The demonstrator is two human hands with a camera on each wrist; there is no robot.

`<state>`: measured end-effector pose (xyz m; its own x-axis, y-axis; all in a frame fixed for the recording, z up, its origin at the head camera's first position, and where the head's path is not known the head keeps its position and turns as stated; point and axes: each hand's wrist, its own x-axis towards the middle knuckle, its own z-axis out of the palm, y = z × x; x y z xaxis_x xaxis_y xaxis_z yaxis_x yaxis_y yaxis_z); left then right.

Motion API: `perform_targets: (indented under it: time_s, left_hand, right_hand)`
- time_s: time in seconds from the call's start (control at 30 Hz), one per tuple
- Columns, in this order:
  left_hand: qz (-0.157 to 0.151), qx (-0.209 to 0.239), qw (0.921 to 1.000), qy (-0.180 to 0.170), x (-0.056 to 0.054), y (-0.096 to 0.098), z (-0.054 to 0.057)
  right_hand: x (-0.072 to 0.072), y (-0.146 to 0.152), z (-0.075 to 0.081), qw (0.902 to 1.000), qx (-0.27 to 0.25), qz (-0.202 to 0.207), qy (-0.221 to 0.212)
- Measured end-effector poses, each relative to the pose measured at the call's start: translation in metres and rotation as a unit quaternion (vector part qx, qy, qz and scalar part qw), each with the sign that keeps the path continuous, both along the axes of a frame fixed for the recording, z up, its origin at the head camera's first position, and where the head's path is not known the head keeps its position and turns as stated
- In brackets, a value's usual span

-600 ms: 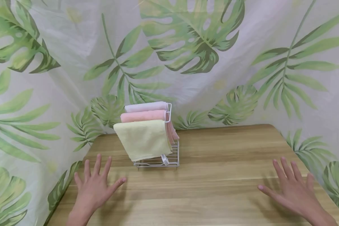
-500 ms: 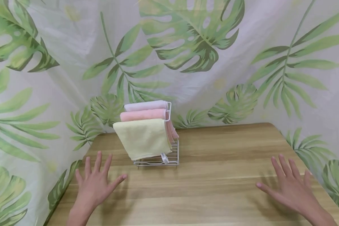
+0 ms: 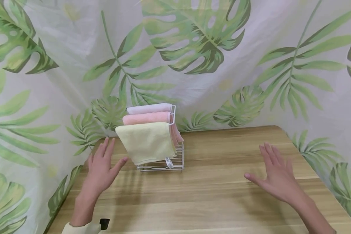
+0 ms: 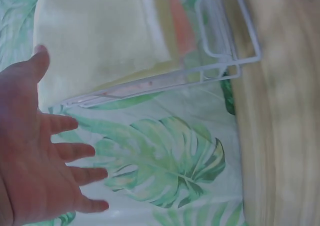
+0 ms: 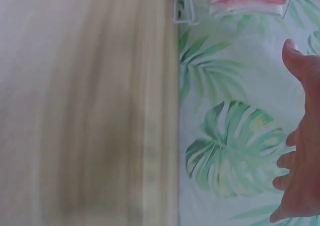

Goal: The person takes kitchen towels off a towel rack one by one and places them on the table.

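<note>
A white wire rack (image 3: pixel 179 156) stands on the table, left of the middle in the head view. Over its bars hang a yellow towel (image 3: pixel 147 141) in front, a pink towel (image 3: pixel 146 118) behind it and a white towel (image 3: pixel 149 109) at the back. A small white tag (image 3: pixel 169 162) shows at the yellow towel's lower corner. Just left of the rack is my left hand (image 3: pixel 100 172), raised with fingers spread and holding nothing. My right hand (image 3: pixel 278 177) hovers over the table's right side, fingers straight, apart from the rack. In the left wrist view the yellow towel (image 4: pixel 100 36) lies beyond the thumb.
The wooden table (image 3: pixel 216 182) has rounded far corners. A leaf-printed curtain (image 3: pixel 193 65) hangs close behind its back edge and along the sides. Near the left sleeve (image 3: pixel 82 228) a small black object (image 3: pixel 104 224) shows at the bottom.
Both hands have moved forward over the table; the right one has also come inward to the left. The left sleeve has come into view. The rack and towels stay in place.
</note>
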<state>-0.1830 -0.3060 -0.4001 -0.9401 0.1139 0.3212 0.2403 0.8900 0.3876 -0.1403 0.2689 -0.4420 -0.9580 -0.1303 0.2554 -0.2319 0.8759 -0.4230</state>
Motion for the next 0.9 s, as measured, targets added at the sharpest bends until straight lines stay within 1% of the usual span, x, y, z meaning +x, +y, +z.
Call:
perform_targets:
  time_s: [0.07, 0.13, 0.27, 0.4, 0.53, 0.7, 0.83, 0.9]
  left_hand:
    - [-0.017, 0.039, 0.9989, 0.019, -0.005, -0.001, 0.004]
    - [-0.026, 0.072, 0.9963, 0.040, -0.009, -0.002, 0.007]
    - [-0.023, 0.122, 0.9901, 0.066, -0.016, -0.004, 0.008]
    - [-0.014, 0.161, 0.9827, 0.090, -0.025, -0.003, 0.005]
    - [-0.015, 0.215, 0.9700, 0.113, -0.033, 0.001, 0.002]
    - [-0.008, 0.278, 0.9521, 0.126, -0.043, 0.008, 0.004]
    - [-0.008, 0.320, 0.9380, 0.134, -0.048, 0.012, 0.007]
    - [-0.012, 0.331, 0.9332, 0.140, -0.050, 0.014, 0.008]
  right_hand:
    - [-0.005, -0.007, 0.005, 0.9999, -0.009, 0.008, 0.007]
    - [-0.010, -0.014, 0.009, 0.9996, -0.019, 0.016, 0.010]
    - [-0.020, -0.028, 0.016, 0.9986, -0.037, 0.033, 0.018]
    - [-0.030, -0.041, 0.019, 0.9972, -0.047, 0.049, 0.030]
    - [-0.037, -0.052, 0.023, 0.9959, -0.059, 0.061, 0.032]
    - [-0.045, -0.065, 0.032, 0.9946, -0.072, 0.070, 0.026]
    - [-0.053, -0.078, 0.041, 0.9924, -0.082, 0.087, 0.027]
    - [-0.059, -0.085, 0.046, 0.9908, -0.088, 0.099, 0.029]
